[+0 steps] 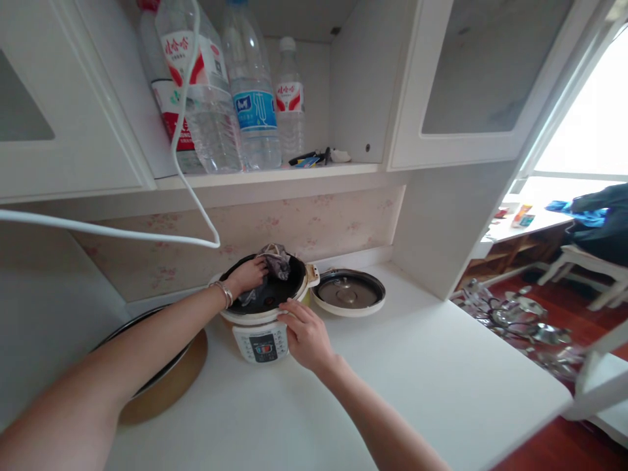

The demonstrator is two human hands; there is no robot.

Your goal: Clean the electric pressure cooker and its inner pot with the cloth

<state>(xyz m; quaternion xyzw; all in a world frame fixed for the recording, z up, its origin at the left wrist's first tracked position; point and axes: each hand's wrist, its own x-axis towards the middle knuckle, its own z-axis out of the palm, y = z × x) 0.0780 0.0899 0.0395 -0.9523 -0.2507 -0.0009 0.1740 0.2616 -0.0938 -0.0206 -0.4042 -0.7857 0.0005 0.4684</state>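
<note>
I'm reading 娃哈哈 on two bottles [290, 98] above my left hand [248, 275], which is grasping a cloth [276, 263] inside the cooker [240, 335]; my right hand [309, 337], fingers loosely bent, is touching its rim, gripping or not I cannot tell; the lid [348, 293] is lying beyond.
</note>
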